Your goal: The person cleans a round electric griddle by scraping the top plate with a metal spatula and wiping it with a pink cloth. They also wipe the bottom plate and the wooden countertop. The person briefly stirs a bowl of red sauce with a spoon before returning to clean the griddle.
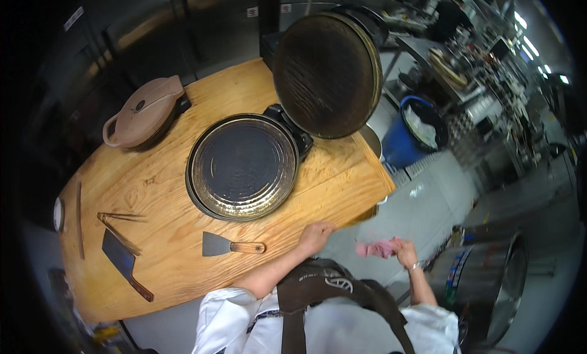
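My left hand (316,238) rests at the near edge of the wooden table (174,271), its fingers curled and nothing seen in them. My right hand (406,254) grips a pink cloth (378,248) over the floor, right of the table. Beyond my left hand stands an electric griddle, its round dark plate (245,166) bare and its round lid (328,74) raised on the hinge. A scraper with a wooden handle (247,247) lies flat between the griddle and my left arm. Farther left are a cleaver (120,257), metal tongs (120,232) and a thin stick (80,221).
A lidded pinkish pan (146,111) sits at the table's far left. Right of the table stand a blue bin with a liner (401,141) and a large steel pot (477,280). Crowded steel counters lie at the upper right, where another person (451,19) is seen.
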Demonstrator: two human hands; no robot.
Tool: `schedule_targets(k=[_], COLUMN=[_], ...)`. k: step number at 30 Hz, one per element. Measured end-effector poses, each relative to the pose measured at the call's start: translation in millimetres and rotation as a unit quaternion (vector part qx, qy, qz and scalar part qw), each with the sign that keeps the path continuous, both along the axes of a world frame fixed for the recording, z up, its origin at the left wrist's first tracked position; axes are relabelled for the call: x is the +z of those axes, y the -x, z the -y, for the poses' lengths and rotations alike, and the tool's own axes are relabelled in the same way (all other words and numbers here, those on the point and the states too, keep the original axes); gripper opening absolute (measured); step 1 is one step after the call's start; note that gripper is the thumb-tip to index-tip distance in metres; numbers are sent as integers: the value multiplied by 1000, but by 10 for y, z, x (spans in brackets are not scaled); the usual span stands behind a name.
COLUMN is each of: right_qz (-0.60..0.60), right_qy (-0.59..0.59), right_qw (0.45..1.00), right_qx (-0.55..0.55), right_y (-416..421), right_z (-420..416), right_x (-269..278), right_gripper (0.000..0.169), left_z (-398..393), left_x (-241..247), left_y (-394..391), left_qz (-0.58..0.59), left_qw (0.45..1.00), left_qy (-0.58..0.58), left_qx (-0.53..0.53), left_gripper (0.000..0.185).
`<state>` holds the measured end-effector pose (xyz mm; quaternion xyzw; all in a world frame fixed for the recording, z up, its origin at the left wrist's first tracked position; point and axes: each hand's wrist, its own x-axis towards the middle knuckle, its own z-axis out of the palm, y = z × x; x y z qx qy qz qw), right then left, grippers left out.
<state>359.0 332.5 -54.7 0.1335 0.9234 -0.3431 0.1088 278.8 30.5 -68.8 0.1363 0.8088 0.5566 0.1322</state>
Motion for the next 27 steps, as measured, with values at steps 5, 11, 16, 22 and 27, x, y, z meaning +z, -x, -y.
schedule_targets(k=[5, 11, 16, 22, 27], right_qz=[101, -8, -14, -101, -324], right_qy=[128, 246, 205, 218, 212], right_qw=[983, 968, 976, 943, 922], right_qx=[-84, -52, 73, 228, 27], right_y=[-90, -59, 153, 501, 600], right_z=[-679, -758, -106, 318, 744], right_x=[-370, 27, 1047, 1762, 1711], right_gripper=[19, 22, 15, 14, 17], left_z=[-319, -434, -463, -453, -384], left_x=[-79, -99, 161, 394, 173], left_y=[68, 37, 163, 296, 298], left_qz=[58, 147, 17, -206, 334], left_qw=[995, 984, 988, 938, 880], left_qy=[-14, -69, -60, 24, -255], left_qx=[-74, -68, -140, -277, -219], left_gripper=[20, 26, 57, 63, 38])
